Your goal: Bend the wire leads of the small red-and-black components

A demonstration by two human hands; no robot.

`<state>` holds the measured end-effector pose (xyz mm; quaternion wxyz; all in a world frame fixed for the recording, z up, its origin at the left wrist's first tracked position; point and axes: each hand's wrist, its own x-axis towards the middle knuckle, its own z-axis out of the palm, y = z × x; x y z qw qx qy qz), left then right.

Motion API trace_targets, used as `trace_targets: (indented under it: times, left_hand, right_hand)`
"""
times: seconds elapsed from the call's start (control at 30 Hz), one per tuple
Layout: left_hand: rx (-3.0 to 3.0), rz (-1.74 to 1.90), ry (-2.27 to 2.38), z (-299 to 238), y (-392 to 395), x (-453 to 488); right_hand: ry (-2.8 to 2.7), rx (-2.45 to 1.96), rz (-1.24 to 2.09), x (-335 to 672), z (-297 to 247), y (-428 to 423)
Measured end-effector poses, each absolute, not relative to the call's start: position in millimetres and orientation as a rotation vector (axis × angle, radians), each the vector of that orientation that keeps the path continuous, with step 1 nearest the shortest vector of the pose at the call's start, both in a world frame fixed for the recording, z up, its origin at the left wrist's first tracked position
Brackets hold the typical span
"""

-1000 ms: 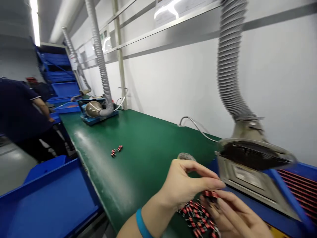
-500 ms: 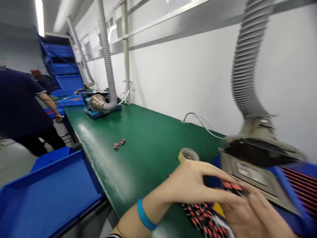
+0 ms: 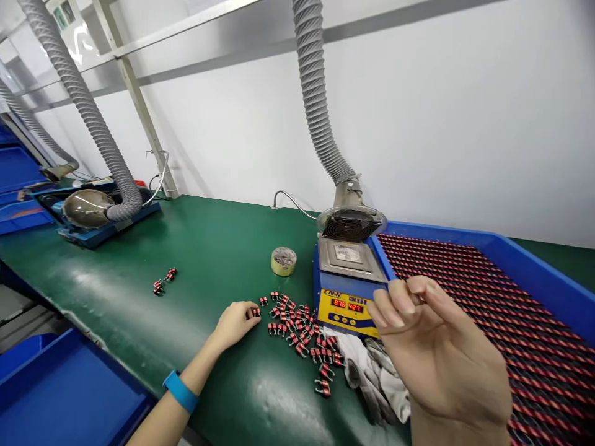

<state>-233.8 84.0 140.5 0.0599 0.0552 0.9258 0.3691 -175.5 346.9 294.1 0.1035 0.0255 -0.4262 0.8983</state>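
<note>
My left hand (image 3: 235, 325) lies low on the green mat, its curled fingertips against a small red-and-black axial component (image 3: 255, 313) with bent leads. Just right of it spreads a loose pile of similar components (image 3: 297, 328). My right hand (image 3: 432, 347) is raised in front of a blue-and-yellow solder pot (image 3: 346, 303) with red digits, above a crumpled grey-white cloth (image 3: 374, 378). Its fingers curl towards the thumb, and whatever lies between them is hidden. A blue tray (image 3: 511, 251) packed with many similar components lies beneath and beyond that hand.
A roll of tape (image 3: 283, 261) stands behind the pile, and a small cluster of components (image 3: 163, 280) lies further left. Grey ribbed extraction hoses (image 3: 313, 93) rise along the white wall. A blue bin (image 3: 69, 396) sits below the bench's front edge.
The view has swung right and the person at the left has gone from view. My hands have parted: the left is down by the loose components and the right is raised near the tray.
</note>
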Motion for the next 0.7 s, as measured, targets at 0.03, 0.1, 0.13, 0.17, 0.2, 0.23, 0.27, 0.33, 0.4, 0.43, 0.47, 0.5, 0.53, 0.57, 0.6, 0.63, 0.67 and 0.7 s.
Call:
trace_targets:
  times: [0.03, 0.1, 0.13, 0.17, 0.2, 0.23, 0.27, 0.33, 0.4, 0.43, 0.47, 0.5, 0.53, 0.57, 0.6, 0.63, 0.67, 0.7]
  left_hand:
    - [0.169, 1.159, 2.777, 136, 86, -230]
    - [0.143, 1.245, 2.748, 134, 90, -218]
    - [0.126, 1.276, 2.742, 136, 92, -211]
    - [0.118, 1.298, 2.737, 138, 96, -201]
    - [0.124, 1.309, 2.728, 141, 100, -191]
    - [0.149, 1.311, 2.701, 144, 107, -180]
    - [0.198, 1.305, 2.664, 147, 115, -168]
    - [0.34, 1.269, 2.544, 148, 136, -147]
    - [0.49, 1.221, 2.451, 146, 158, -133]
    - [0.538, 1.197, 2.429, 143, 169, -128]
    - [0.559, 1.166, 2.437, 141, 178, -125]
    - [0.566, 1.131, 2.461, 139, 185, -124]
    - [0.566, 1.089, 2.496, 137, 191, -124]
    - [0.571, 1.047, 2.53, 134, 195, -124]
    - [0.587, 1.005, 2.55, 132, 197, -125]
    - [0.614, 0.971, 2.556, 128, 199, -126]
    - [0.643, 0.943, 2.55, 124, 200, -127]
    - [0.663, 0.919, 2.541, 118, 201, -128]
  right_hand:
    - [-1.26, 0.096, 2.643, -174, 295, 347]
    - [-1.261, 0.122, 2.625, -171, 297, 348]
    - [-1.262, 0.136, 2.612, -170, 298, 349]
    - [-1.262, 0.15, 2.598, -168, 299, 350]
    - [-1.26, 0.166, 2.585, -167, 300, 351]
    - [-1.257, 0.183, 2.575, -165, 301, 352]
    - [-1.255, 0.199, 2.571, -164, 302, 352]
    - [-1.25, 0.222, 2.577, -162, 303, 352]
    - [-1.254, 0.231, 2.588, -160, 304, 349]
    - [-1.261, 0.234, 2.597, -159, 304, 347]
    - [-1.268, 0.235, 2.602, -159, 304, 345]
    - [-1.277, 0.242, 2.606, -159, 304, 344]
    - [-1.285, 0.258, 2.609, -159, 303, 342]
    - [-1.29, 0.278, 2.609, -159, 303, 341]
    - [-1.294, 0.299, 2.607, -159, 302, 339]
    - [-1.299, 0.323, 2.599, -159, 301, 338]
    - [-1.308, 0.343, 2.589, -160, 300, 337]
    - [-1.324, 0.361, 2.577, -160, 298, 336]
